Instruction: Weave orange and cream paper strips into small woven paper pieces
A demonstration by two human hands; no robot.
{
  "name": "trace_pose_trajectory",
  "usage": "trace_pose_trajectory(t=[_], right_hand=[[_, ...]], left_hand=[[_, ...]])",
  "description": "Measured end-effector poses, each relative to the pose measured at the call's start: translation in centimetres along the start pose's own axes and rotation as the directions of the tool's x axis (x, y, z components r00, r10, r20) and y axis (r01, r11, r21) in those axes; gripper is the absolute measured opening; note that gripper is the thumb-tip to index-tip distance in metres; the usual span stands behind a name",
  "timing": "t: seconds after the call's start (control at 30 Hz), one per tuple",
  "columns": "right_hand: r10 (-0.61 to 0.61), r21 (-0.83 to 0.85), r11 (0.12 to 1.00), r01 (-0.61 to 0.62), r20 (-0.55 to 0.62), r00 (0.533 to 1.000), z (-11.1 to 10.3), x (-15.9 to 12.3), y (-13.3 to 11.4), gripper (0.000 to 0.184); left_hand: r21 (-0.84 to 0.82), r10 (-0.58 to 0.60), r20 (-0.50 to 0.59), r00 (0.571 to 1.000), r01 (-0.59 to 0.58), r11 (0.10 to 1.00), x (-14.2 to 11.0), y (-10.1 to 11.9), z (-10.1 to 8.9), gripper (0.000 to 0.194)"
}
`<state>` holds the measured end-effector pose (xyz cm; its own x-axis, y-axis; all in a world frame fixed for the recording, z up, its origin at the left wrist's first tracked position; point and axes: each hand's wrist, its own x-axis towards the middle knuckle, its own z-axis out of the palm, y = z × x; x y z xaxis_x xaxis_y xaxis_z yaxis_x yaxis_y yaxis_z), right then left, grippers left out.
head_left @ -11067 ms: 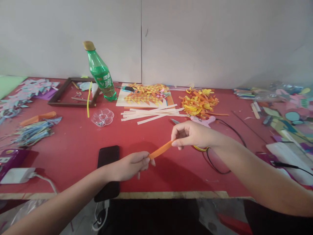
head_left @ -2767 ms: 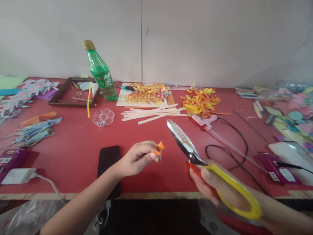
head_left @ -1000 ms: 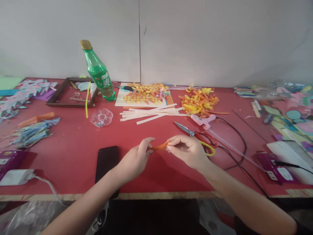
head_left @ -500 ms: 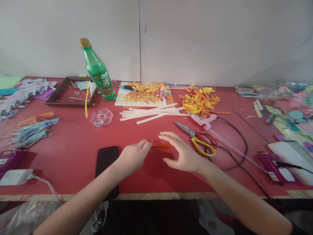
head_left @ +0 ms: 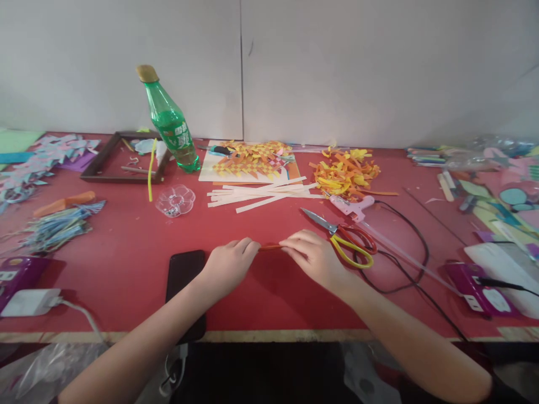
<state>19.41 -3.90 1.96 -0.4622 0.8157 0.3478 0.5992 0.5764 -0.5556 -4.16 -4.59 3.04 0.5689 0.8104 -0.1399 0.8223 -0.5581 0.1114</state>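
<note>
One orange piece (head_left: pixel 270 247) between left hand (head_left: pixel 229 266) and right hand (head_left: pixel 315 259), both ends pinched

We are facing flat pale-grey wall panels (head_left: pixel 357 73), thin dark vertical seam (head_left: pixel 241 84) running between; wide red-topped table (head_left: pixel 278 308) standing before them.

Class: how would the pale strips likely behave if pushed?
The pale strips look thin and narrow, so each is probably light and bendy. They lie loosely crossed, so a push would likely spread them. Being flat, they probably won't roll.
</note>
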Motion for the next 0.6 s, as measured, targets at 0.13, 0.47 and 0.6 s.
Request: trace_pose_trajectory(t=[0.13, 0.47, 0.6], right_hand=[[-0.029, -0.071, 0.997, 0.027, -0.022, 0.999, 1.2, -0.4, 1.9, 0.015], [-0.039, -0.151, 0.988, 0.033, -0.036, 0.999, 2.7, -1.2, 3.0, 0.022], [-0.024, -0.143, 0.99, 0.016, -0.053, 0.998, 2.6, -1.2, 3.2, 0.022]], left_hand=[[0.075, 0.043, -0.125, 0.991, -0.033, 0.997, 0.2, -0.9, 1.4, 0.027], [0.102, -0.001, -0.243, 0.97, 0.026, 0.994, 0.2, -1.7, 2.5, 0.034], [0.104, -0.031, -0.189, 0.981, 0.051, 0.993, 0.2, -1.9, 1.9, 0.029]])
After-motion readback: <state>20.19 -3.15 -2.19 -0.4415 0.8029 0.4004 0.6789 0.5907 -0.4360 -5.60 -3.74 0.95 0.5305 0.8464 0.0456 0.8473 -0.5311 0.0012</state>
